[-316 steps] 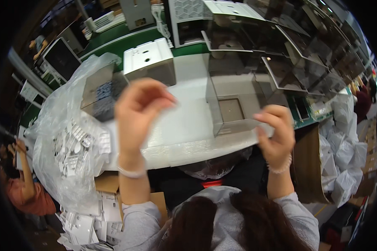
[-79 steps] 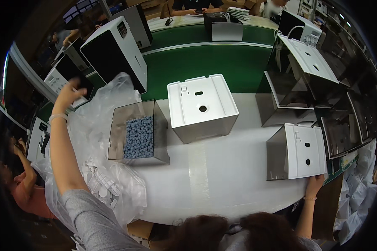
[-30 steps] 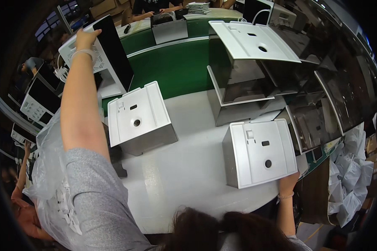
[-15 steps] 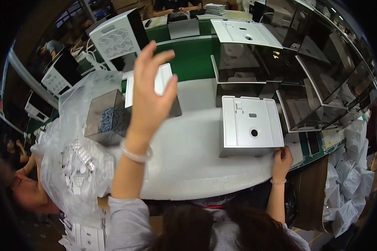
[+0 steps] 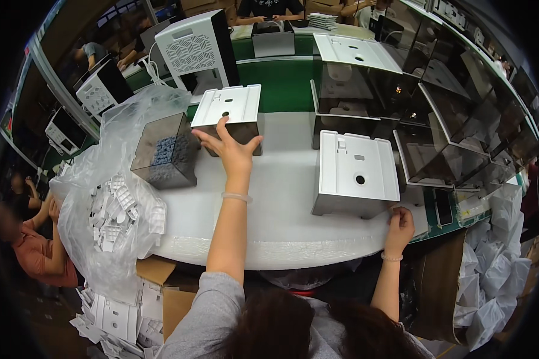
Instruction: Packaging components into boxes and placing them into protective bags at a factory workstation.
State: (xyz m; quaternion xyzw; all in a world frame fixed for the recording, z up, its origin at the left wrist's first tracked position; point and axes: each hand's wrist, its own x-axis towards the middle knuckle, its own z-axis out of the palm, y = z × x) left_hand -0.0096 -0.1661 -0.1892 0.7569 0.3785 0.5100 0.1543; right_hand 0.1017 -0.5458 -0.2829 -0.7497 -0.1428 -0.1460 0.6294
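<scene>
My left hand [image 5: 232,151] is open, its fingers and thumb spread across the front of a dark box with a white lid [image 5: 245,99]. The index fingertip is close to the round hole in that lid; whether it touches cannot be told. Below the near right corner of another white-lidded box [image 5: 341,158], my right hand [image 5: 400,226] is closed with curled fingers. What it holds, if anything, is hidden. Left of my left hand stands a smoky see-through bin [image 5: 147,146] with small blue-grey pieces [image 5: 169,152] inside.
A clear plastic bag [image 5: 81,206] of white plastic parts [image 5: 115,212] lies at the left table edge. Smoky see-through boxes [image 5: 347,90] are stacked at the right. White foam sheeting [image 5: 281,203] covers the table. Beside a phone [image 5: 443,207], white bags [image 5: 497,263] fill a carton.
My left hand has come down from its raised place to the front of the left white-lidded box, fingers spread. My right hand stays near the right box's corner. The view has shifted slightly.
</scene>
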